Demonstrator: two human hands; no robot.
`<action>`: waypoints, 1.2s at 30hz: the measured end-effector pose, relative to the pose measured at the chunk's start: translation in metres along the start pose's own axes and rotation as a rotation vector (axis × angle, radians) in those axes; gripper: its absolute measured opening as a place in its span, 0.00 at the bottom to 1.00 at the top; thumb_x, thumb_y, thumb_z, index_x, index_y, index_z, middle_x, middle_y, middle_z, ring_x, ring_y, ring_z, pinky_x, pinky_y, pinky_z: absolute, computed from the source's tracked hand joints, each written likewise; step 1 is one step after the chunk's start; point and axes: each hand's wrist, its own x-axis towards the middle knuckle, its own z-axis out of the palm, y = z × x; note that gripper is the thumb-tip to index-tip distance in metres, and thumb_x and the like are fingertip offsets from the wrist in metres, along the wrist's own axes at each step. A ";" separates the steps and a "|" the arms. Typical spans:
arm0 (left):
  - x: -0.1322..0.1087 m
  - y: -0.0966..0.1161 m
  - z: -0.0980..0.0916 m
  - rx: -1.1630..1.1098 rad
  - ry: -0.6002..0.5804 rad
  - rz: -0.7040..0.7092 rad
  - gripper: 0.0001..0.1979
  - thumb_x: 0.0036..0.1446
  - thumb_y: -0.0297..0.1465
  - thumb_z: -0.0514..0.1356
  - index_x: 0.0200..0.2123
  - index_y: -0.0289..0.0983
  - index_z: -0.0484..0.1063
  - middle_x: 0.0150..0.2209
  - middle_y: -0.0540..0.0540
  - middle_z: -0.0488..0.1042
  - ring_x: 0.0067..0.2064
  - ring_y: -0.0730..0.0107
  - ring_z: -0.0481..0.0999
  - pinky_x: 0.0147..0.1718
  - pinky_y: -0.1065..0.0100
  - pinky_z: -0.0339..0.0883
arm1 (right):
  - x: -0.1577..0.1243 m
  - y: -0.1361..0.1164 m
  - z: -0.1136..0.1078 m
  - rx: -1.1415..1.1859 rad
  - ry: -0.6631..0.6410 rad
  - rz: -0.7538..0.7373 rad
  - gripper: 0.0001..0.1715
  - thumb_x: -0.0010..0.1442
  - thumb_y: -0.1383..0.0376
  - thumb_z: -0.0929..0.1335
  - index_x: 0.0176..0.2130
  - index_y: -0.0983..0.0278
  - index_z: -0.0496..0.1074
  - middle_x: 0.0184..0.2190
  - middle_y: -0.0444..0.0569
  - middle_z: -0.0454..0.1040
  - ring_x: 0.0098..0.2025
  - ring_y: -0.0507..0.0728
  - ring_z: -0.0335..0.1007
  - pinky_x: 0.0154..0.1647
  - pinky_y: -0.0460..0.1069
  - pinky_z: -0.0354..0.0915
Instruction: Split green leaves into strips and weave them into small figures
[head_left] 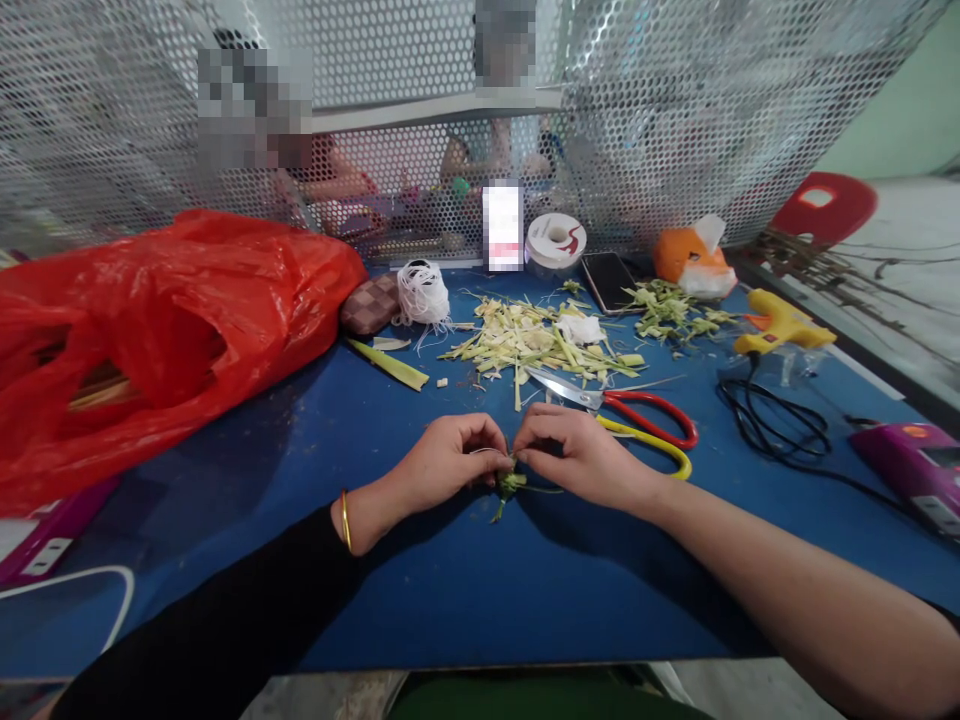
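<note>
My left hand (pixel 450 462) and my right hand (pixel 577 452) meet over the blue table (pixel 525 580), fingers pinched together on a small green leaf piece (pixel 508 488) with a stem hanging below. A thin white thread seems to run between the fingertips. Scissors with red and yellow handles (pixel 637 420) lie just behind my right hand. Beyond them lies a heap of cut leaf strips (pixel 532 345).
A large red plastic bag (pixel 150 330) fills the left side. A white thread spool (pixel 422 292), tape roll (pixel 556 240), phone (pixel 609 280), yellow glue gun (pixel 784 325) with black cord (pixel 780 425) and a purple device (pixel 911 465) lie around. A perforated metal screen (pixel 675 120) stands behind, with people beyond it.
</note>
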 end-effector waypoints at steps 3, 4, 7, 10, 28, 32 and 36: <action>0.000 0.001 -0.001 -0.023 0.004 -0.016 0.07 0.51 0.32 0.63 0.29 0.34 0.68 0.24 0.50 0.74 0.23 0.77 0.71 0.20 0.76 0.60 | -0.001 -0.002 -0.001 -0.005 0.010 -0.019 0.09 0.55 0.75 0.65 0.29 0.64 0.72 0.28 0.43 0.66 0.28 0.49 0.63 0.29 0.45 0.58; 0.001 0.001 -0.001 -0.041 0.006 -0.020 0.08 0.51 0.32 0.63 0.29 0.34 0.67 0.25 0.50 0.75 0.23 0.77 0.71 0.20 0.76 0.60 | -0.001 -0.002 -0.001 -0.022 0.008 -0.041 0.09 0.56 0.75 0.65 0.29 0.64 0.72 0.28 0.44 0.66 0.29 0.49 0.64 0.29 0.45 0.59; 0.001 -0.001 -0.002 -0.081 0.017 -0.031 0.10 0.50 0.34 0.64 0.28 0.35 0.67 0.24 0.50 0.75 0.23 0.78 0.71 0.20 0.76 0.60 | -0.004 -0.002 -0.001 -0.114 -0.018 -0.151 0.09 0.57 0.75 0.64 0.32 0.63 0.72 0.31 0.46 0.68 0.31 0.51 0.65 0.32 0.46 0.60; 0.002 -0.003 -0.003 -0.071 0.033 -0.050 0.10 0.48 0.33 0.66 0.27 0.34 0.68 0.21 0.52 0.73 0.22 0.77 0.72 0.21 0.76 0.61 | -0.005 -0.001 -0.001 -0.249 -0.043 -0.269 0.10 0.59 0.73 0.63 0.35 0.63 0.73 0.32 0.48 0.70 0.32 0.53 0.66 0.34 0.49 0.60; -0.003 -0.005 -0.001 0.180 0.149 0.096 0.03 0.49 0.28 0.65 0.27 0.35 0.73 0.25 0.49 0.77 0.27 0.73 0.74 0.27 0.73 0.65 | 0.000 0.001 0.009 0.011 -0.026 0.045 0.14 0.58 0.75 0.63 0.41 0.62 0.71 0.38 0.47 0.78 0.38 0.54 0.75 0.39 0.47 0.66; -0.008 -0.004 -0.001 0.538 0.245 0.290 0.03 0.52 0.26 0.61 0.29 0.38 0.75 0.28 0.50 0.79 0.29 0.72 0.75 0.30 0.72 0.65 | 0.001 0.001 0.010 -0.013 -0.021 0.058 0.14 0.58 0.75 0.63 0.40 0.62 0.72 0.37 0.47 0.79 0.38 0.54 0.76 0.38 0.47 0.67; -0.012 -0.002 0.002 0.781 0.281 0.479 0.06 0.55 0.26 0.58 0.29 0.39 0.74 0.30 0.49 0.79 0.32 0.70 0.76 0.33 0.71 0.64 | 0.000 0.003 0.010 0.033 -0.018 0.090 0.15 0.56 0.76 0.64 0.41 0.61 0.72 0.36 0.46 0.80 0.38 0.54 0.77 0.39 0.47 0.67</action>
